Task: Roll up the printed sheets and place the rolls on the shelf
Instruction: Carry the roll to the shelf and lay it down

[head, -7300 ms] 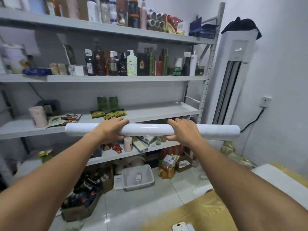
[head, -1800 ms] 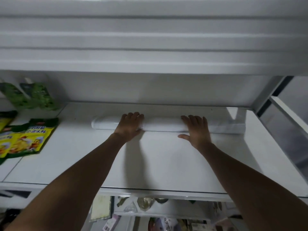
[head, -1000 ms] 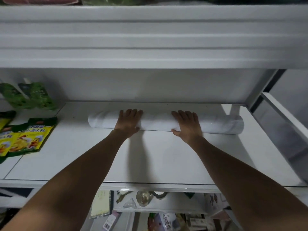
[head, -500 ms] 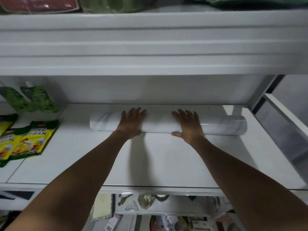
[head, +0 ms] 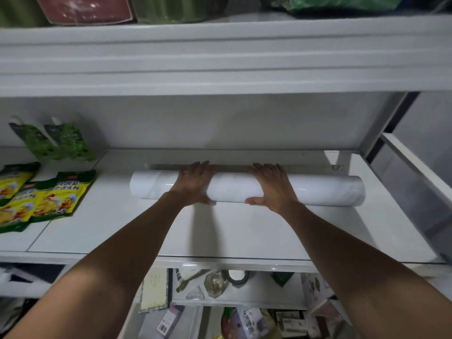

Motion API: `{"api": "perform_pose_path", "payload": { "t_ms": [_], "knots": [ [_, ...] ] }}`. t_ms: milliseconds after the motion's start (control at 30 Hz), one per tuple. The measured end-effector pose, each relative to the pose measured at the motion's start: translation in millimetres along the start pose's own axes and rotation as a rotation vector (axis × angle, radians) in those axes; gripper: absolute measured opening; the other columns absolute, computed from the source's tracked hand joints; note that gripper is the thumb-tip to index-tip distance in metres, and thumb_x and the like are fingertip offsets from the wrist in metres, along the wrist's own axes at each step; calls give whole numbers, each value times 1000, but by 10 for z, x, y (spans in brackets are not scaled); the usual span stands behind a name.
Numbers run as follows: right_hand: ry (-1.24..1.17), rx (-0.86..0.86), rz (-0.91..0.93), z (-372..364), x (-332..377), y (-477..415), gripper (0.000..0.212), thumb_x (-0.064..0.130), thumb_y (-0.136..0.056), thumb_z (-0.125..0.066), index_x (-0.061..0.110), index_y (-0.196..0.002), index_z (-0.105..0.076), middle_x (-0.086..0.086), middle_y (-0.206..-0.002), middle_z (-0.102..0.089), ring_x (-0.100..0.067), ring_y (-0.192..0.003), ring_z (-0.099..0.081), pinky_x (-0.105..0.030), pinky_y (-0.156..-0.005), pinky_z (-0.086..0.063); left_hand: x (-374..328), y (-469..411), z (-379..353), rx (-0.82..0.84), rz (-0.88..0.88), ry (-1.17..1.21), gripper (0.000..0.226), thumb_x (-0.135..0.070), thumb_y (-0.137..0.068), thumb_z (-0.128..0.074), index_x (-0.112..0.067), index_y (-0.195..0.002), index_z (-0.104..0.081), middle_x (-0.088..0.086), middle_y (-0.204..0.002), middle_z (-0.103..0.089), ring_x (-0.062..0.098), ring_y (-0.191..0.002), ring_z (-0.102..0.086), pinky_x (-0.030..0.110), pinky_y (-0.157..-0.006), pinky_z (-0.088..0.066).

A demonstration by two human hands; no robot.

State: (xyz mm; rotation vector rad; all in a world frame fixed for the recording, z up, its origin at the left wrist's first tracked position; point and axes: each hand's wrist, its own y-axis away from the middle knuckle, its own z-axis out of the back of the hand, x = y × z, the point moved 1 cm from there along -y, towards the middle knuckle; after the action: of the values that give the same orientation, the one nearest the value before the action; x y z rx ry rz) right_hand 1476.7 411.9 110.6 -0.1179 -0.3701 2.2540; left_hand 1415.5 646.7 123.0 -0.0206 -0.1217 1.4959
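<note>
Roll [head: 232, 189] of white sheet lies lengthwise on the white shelf [head: 232, 231], towards its back, with a dark gap between it and the rear wall just past the fingertips. The left hand [head: 194, 184] grasps it left of its middle and the right hand [head: 272, 188] right of its middle. Both have their fingers draped over the top and their thumbs tucked against the near side. The roll's ends stick out well beyond both hands.

The same shelf holds yellow packets [head: 56, 199] lying flat, well to the left of the left hand. Behind them, green pouches [head: 66, 140] lean on the wall. Beyond the right hand stands the rack's white post [head: 376, 123], close to the roll's right end. Above the hands, the upper shelf [head: 220, 62] carries green and red packs. Under the forearms, a lower shelf [head: 256, 289] holds small cards and packets, too cluttered to tell apart.
</note>
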Motion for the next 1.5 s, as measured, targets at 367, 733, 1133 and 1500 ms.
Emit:
{"api": "perform_pose_path", "payload": {
  "t_ms": [367,733,1133,1500],
  "knots": [
    [-21,-37,48,115,128,218,89,61,-60,-75,22,-135,-46,-3,-138,-47,-28,-124,-43,-44,-109,-20,-77,268,155,36,24,25,116,-66,-57,-70,-26,-146,-8,0,-152,-14,24,-137,-11,52,-107,-15],
    [80,-99,24,81,163,210,68,32,-61,-80,23,-123,-54,-3,-121,-55,-30,-100,-52,-42,-92,-39,-108,267,143,-141,48,-81,69,-31,-76,-69,-11,-134,-36,15,-132,-40,32,-116,-38,43,-90,-31],
    [133,-38,-120,25,44,-41,46,14,-74,-71,17,-116,-53,-8,-112,-52,-31,-93,-48,-40,-80,-39,59,-4,11,-169,24,31,60,-6,-68,-73,-11,-123,-52,13,-119,-53,33,-104,-51,48,-85,-38],
    [175,6,-214,-21,-201,-142,59,38,-81,-68,20,-131,-42,-9,-126,-46,-33,-109,-45,-43,-99,-30,84,-148,58,-34,66,70,62,-24,-89,-55,-21,-142,-25,-1,-149,-25,18,-134,-25,38,-107,-17]
  ]
}}
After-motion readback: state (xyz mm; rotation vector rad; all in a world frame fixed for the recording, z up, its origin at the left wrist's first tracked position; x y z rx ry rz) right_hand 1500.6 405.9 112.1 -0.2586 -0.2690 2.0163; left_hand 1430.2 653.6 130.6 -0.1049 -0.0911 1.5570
